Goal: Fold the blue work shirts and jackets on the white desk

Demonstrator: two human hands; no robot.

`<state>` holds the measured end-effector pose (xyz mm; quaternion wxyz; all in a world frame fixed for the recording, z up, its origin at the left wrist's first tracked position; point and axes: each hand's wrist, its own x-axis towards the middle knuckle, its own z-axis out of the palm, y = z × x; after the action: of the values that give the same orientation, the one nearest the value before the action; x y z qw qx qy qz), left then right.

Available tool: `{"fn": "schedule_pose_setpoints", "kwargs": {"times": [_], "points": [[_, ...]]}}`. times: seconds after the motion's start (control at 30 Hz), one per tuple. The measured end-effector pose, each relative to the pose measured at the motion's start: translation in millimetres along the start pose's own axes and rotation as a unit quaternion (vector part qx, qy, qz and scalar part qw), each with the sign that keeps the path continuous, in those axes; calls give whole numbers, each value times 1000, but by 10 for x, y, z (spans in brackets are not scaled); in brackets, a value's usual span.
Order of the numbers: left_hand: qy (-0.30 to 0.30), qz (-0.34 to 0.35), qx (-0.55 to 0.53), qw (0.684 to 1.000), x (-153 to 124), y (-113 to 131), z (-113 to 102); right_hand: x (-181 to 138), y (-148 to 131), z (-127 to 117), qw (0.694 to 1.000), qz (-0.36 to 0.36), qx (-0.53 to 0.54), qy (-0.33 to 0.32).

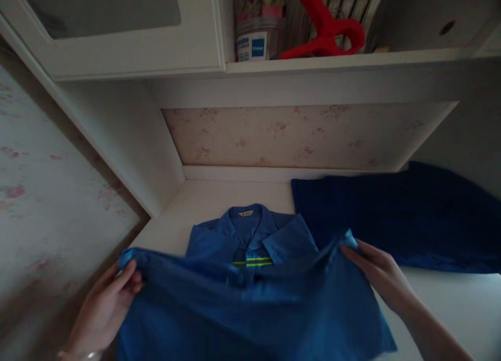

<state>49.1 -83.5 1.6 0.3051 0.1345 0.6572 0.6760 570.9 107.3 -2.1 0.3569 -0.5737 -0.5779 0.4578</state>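
Observation:
My left hand [104, 303] pinches the left top corner of a blue garment [250, 314]. At the other end, my right hand [378, 269] grips its right top corner between thumb and fingers. The cloth is stretched between both hands, sagging in the middle, and blurred in part. Behind it a blue work shirt [287, 241] lies on the white surface, its collar toward the wall, with a white neck label and a yellow-green stripe. The held cloth hides the shirt's lower part, so I cannot tell whether the two are joined.
A dark blue folded cloth [391, 215] lies at the right on the white desktop [235, 189]. Above, a shelf [332, 66] holds a red plastic clamp [329, 29] and a clear jar [258, 37]. A cabinet door [136, 53] overhangs the left; floral wallpaper covers the walls.

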Motion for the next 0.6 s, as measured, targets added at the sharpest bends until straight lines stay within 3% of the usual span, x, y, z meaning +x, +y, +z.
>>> {"fn": "schedule_pose_setpoints", "kwargs": {"times": [0.13,0.23,0.37,0.47,0.53,0.6], "points": [[-29,19,46,998,670,206,603,1141,-305,439,985,-33,-163,37],[-27,22,120,992,986,103,764,1555,-202,602,972,-47,-229,29],[7,17,238,971,884,-287,407,1309,253,531,978,4,-207,-1],[-47,-129,186,973,624,-509,156,938,458,453,992,73,-91,-49],[-96,-224,120,962,475,-544,173,788,450,474,993,71,-29,-90],[-118,-256,116,952,385,-526,327,742,392,576,990,33,-8,-140]]}}
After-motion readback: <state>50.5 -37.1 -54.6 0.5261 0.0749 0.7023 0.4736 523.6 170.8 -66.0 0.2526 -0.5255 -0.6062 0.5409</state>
